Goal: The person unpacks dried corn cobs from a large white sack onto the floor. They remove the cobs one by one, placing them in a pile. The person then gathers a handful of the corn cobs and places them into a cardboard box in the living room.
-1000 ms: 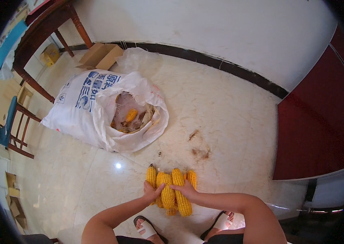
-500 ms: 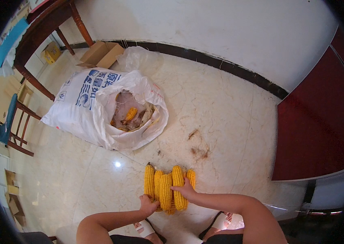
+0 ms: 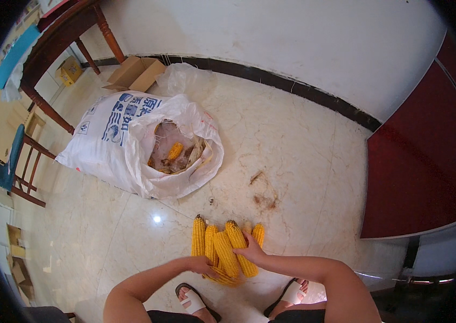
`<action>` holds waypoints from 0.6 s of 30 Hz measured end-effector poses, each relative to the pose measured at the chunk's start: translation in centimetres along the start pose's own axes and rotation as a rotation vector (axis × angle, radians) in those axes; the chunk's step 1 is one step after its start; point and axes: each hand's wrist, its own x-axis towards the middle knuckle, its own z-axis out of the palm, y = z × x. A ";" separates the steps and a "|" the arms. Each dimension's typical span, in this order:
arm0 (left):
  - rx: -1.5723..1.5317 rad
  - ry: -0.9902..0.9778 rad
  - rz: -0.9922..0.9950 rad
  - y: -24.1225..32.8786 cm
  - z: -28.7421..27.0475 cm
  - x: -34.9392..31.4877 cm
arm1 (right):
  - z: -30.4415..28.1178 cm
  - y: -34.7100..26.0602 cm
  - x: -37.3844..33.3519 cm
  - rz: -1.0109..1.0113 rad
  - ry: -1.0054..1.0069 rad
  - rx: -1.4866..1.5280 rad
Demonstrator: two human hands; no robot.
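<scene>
Several yellow corn cobs [image 3: 199,237] lie side by side in a heap on the floor in front of me, most with their tips pointing away. My right hand [image 3: 252,252] grips a cob [image 3: 241,247] near the right of the heap, thumb and fingers around its side. At the heap's near left end, my left hand [image 3: 201,265] is closed on a cob [image 3: 222,276] that lies slanted under the others; its fingertips are partly hidden. One more cob [image 3: 258,233] shows beyond my right hand.
A white woven sack [image 3: 104,145] lies open ahead to the left, with a cob [image 3: 175,151] and husks inside. Dry silk scraps [image 3: 264,201] litter the tiles. Behind are a cardboard box [image 3: 136,72] and wooden table; a dark red panel [image 3: 419,156] stands right. My sandalled feet flank the heap.
The gripped cob at the right and the one beside it have tilted, their near ends shifting right. The low cob by my left hand now lies slanted, and that hand has moved slightly up.
</scene>
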 end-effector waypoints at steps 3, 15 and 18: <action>-0.055 0.035 0.107 -0.1 -4.5 -2.1 | 0.1 3.4 1.0 -0.032 0.013 -0.138; -0.285 1.281 -0.172 -4.0 0.2 3.7 | -3.0 -3.7 -4.0 -0.167 0.115 -0.593; -0.288 1.237 -0.357 -4.6 1.5 5.1 | -3.9 -2.6 -4.2 -0.001 0.400 -0.542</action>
